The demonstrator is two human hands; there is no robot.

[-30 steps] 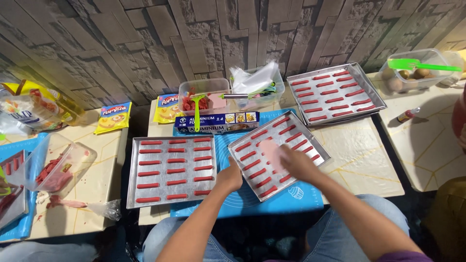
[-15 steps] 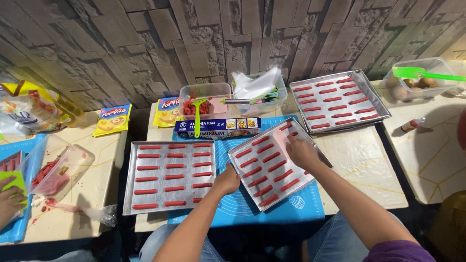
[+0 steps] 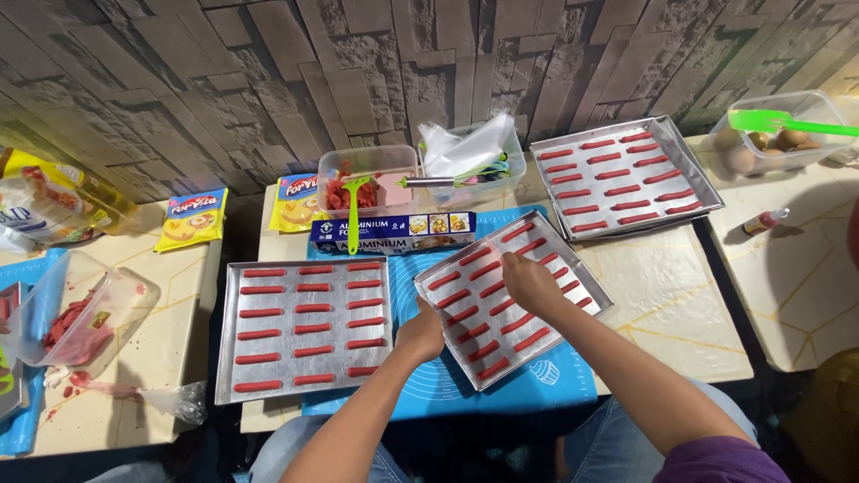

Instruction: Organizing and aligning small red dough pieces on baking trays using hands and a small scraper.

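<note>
Middle tray (image 3: 586,300), metal, rows of red strips, sits skewed on blue mat (image 3: 501,394), centre of table. Left hand (image 3: 420,333) curled on tray's near-left edge, gripping rim. Right hand (image 3: 530,282) palm-down over strips mid-tray, fingers loosely bent; holding anything? can't tell.

Doing it well, imo: keep tray flat, steady w/ left, touch strips lightly so rows don't smear.

Room: left tray (image 3: 231,335) just beside, foil box (image 3: 394,233) close behind, far tray (image 3: 693,192) right-rear. Bare tabletop (image 3: 671,304) to right; table's front edge near.

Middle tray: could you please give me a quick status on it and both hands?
Left hand grips the near edge of the tray. Right hand rests on the red strips. Tray sits skewed on the blue mat; nothing blocking.
</note>
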